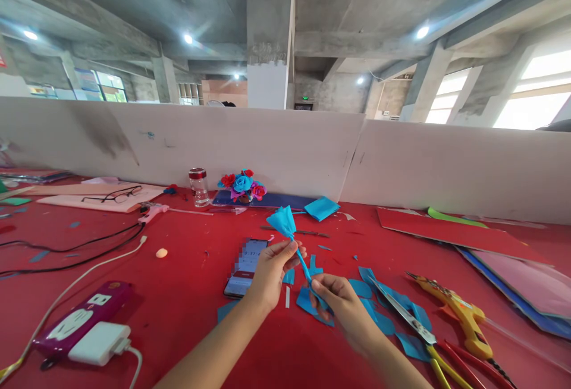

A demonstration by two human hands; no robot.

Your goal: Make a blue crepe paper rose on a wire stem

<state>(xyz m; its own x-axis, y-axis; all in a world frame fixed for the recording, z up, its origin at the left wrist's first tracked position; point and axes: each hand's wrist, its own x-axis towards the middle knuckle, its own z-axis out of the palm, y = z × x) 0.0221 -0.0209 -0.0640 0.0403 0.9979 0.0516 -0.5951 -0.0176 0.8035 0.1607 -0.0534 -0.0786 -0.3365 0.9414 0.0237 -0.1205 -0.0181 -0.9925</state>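
Observation:
A blue paper flower (282,221) with a thin wrapped stem is held up over the red table, its bloom tilted to the upper left. My left hand (279,264) pinches the stem just below the bloom. Lower down, my right hand (333,297) has its fingers closed round the stem's bottom part. Blue paper pieces (377,316) lie scattered beneath and to the right of my hands. Scissors (404,308) with red and yellow handles rest across some of them. A phone (245,273) with its screen lit lies beside my left hand.
A yellow glue gun (459,311) and stacked coloured sheets (517,276) lie right. At left are a purple power strip (82,317), white charger (100,342) and cables. A glass bottle (198,188) and paper flower bouquet (243,185) stand before the white partition (178,139).

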